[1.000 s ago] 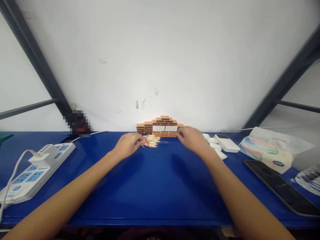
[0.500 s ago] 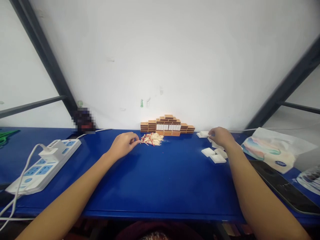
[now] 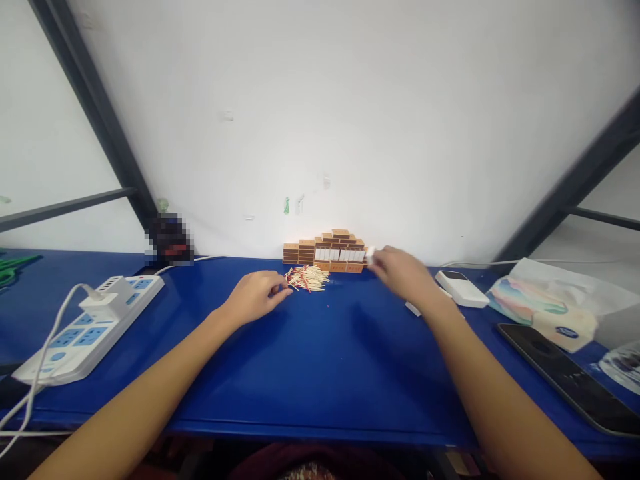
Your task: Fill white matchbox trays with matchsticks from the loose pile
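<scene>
Pinched between the thumb and fingers of my right hand (image 3: 400, 270) is a small white matchbox tray (image 3: 370, 255). It is at the right end of a stepped stack of brown matchboxes (image 3: 341, 235) against the wall. White trays (image 3: 340, 255) stand upright in a row within the stack. In front lies a heap of loose matches (image 3: 309, 277) with red heads. My left hand (image 3: 257, 295) rests just left of the heap, fingers loosely curled, thumb apart, nothing visible in it. More white trays (image 3: 413, 308) lie on the table, mostly hidden by my right forearm.
On the left of the blue table (image 3: 310, 373) is a white power strip (image 3: 95, 333) with a plug and cables. At right are a white device with a dark screen (image 3: 463, 288), a tissue pack (image 3: 543, 303) and a black phone (image 3: 565, 377). Dark metal posts frame both sides.
My right hand has moved left from the white trays to the stack's right end, carrying one tray. The white device now shows. My left hand has shifted only slightly.
</scene>
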`<state>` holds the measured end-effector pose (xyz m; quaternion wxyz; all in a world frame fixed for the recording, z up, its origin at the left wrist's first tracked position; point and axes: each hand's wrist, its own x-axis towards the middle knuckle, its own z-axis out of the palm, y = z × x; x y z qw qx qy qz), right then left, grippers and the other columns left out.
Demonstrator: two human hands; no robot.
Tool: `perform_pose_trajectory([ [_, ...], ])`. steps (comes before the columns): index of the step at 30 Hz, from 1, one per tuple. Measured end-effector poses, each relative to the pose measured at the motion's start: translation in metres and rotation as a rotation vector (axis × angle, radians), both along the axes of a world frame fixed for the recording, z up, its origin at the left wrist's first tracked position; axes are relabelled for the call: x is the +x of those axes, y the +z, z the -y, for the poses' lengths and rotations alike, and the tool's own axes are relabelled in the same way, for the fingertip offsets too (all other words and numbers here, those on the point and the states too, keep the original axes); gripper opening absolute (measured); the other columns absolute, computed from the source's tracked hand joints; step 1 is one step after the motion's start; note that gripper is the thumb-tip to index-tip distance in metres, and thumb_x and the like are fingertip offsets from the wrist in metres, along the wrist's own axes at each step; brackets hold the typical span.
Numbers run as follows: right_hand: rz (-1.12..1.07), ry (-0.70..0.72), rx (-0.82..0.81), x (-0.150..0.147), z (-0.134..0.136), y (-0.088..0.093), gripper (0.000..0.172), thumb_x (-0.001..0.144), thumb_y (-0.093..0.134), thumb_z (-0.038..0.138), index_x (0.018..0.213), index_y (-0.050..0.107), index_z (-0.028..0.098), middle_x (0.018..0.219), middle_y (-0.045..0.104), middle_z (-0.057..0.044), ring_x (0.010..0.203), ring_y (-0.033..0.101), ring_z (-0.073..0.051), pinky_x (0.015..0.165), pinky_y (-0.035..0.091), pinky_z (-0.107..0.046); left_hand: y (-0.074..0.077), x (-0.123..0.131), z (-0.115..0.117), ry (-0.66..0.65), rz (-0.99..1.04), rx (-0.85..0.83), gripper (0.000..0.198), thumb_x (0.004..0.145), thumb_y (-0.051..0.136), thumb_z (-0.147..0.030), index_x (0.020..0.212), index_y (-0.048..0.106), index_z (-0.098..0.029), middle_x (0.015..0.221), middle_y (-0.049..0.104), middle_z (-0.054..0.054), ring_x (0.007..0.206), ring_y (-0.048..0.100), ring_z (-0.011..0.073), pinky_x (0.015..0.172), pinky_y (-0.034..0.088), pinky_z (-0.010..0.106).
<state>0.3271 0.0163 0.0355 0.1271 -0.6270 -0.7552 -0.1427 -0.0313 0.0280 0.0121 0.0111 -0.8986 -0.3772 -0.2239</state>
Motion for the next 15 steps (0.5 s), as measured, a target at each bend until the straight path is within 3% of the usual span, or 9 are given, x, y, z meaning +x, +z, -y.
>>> perform_pose_trajectory([
  [3,0.050,0.277,-0.142,-0.062,0.021,-0.005,0.013,0.100,0.056,0.023,0.098,0.067,0.018,0.104,0.067,-0.011,0.091,0.062,-0.022,0.072,0.039,-0.029,-0.002,0.004,0.006,-0.047,-0.006,-0.031,0.039,0.094,0.062,-0.055,0.113,0.070,-0.022,0.087,0.069,0.002,0.077,0.062,0.0177,0.068,0.041,0.028],
  [6,0.072,0.434,-0.244,-0.100,0.037,-0.017,0.010,0.100,0.060,0.022,0.097,0.068,0.017,0.103,0.067,-0.010,0.090,0.063,-0.022,0.070,0.039,-0.028,-0.004,0.008,0.010,-0.090,-0.020,-0.091,0.060,0.083,0.070,-0.067,0.125,0.066,-0.024,0.093,0.069,0.003,0.081,0.063,0.0195,0.069,0.043,0.029],
  [11,-0.197,0.607,-0.267,-0.104,0.033,-0.032,0.009,0.100,0.062,0.026,0.099,0.068,0.020,0.098,0.067,-0.005,0.086,0.062,-0.017,0.072,0.041,-0.026,-0.006,0.012,0.013,-0.145,-0.066,-0.163,0.052,0.082,0.071,-0.066,0.114,0.071,-0.024,0.092,0.070,0.004,0.087,0.065,0.0219,0.071,0.044,0.029],
  [15,-0.399,0.528,-0.171,-0.089,0.007,-0.044,0.009,0.099,0.062,0.026,0.097,0.068,0.020,0.095,0.067,-0.004,0.083,0.061,-0.016,0.072,0.042,-0.026,-0.007,0.013,0.014,-0.134,-0.085,-0.180,0.049,0.083,0.072,-0.063,0.111,0.073,-0.023,0.092,0.070,0.004,0.085,0.065,0.0211,0.072,0.045,0.029],
])
